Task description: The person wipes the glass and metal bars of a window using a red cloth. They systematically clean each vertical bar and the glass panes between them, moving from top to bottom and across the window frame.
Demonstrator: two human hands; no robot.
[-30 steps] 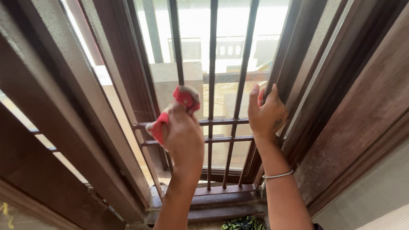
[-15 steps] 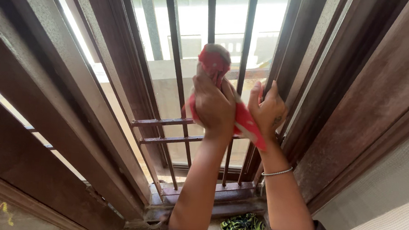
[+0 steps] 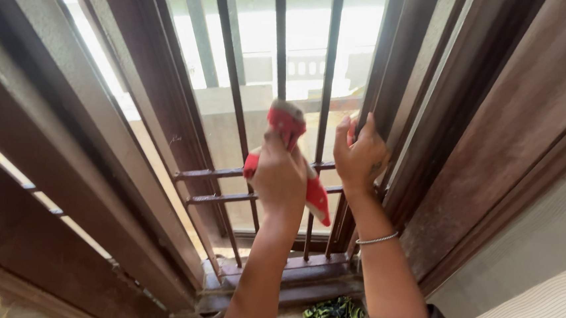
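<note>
The left hand (image 3: 280,179) squeezes a soft, light red cloth (image 3: 287,123) around a thin window bar (image 3: 280,39), while the right hand (image 3: 360,159) grips the frame (image 3: 401,87).

A single head-worn view looks forward and slightly down, close up at a barred window grille (image 3: 275,178) straight ahead at twelve o'clock. Both forearms rise from six o'clock, and a brown frame (image 3: 482,159) fills three o'clock.

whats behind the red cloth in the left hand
The red cloth in the left hand is pressed against a vertical window bar. The stretch of bar under the cloth is covered. Beyond the bars, bright blurred buildings show.
</note>
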